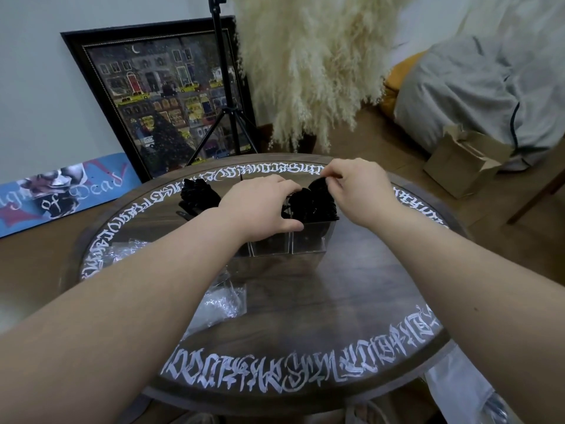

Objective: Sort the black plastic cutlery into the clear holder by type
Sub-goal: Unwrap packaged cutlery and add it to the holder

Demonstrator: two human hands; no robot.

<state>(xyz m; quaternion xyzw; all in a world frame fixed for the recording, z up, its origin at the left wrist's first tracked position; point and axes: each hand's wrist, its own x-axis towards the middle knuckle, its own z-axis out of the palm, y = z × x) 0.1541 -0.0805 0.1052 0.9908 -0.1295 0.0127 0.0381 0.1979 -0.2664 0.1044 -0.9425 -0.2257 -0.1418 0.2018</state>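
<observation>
1. The clear holder (293, 240) stands on the round table (351, 301) a little above the middle of the frame. Its right compartment is packed with black spoons (315, 203) standing upright.
2. The left hand (260, 206) is curled over the holder's left part, thumb against the front wall, steadying it. What lies under the palm is hidden.
3. The right hand (357, 185), upper right of the holder, pinches the tops of the spoons between thumb and fingertips.
4. I'd say the step in hand is settling the spoons in their compartment.
5. A loose heap of black cutlery (198, 194) waits on the table at the left of the holder; its type is hard to tell.
6. Next, I'd judge, a hand must let go, reach left for that heap and stand it in a free compartment.
7. Crumpled clear wrapping (223, 301) lies nearer the viewer.
</observation>
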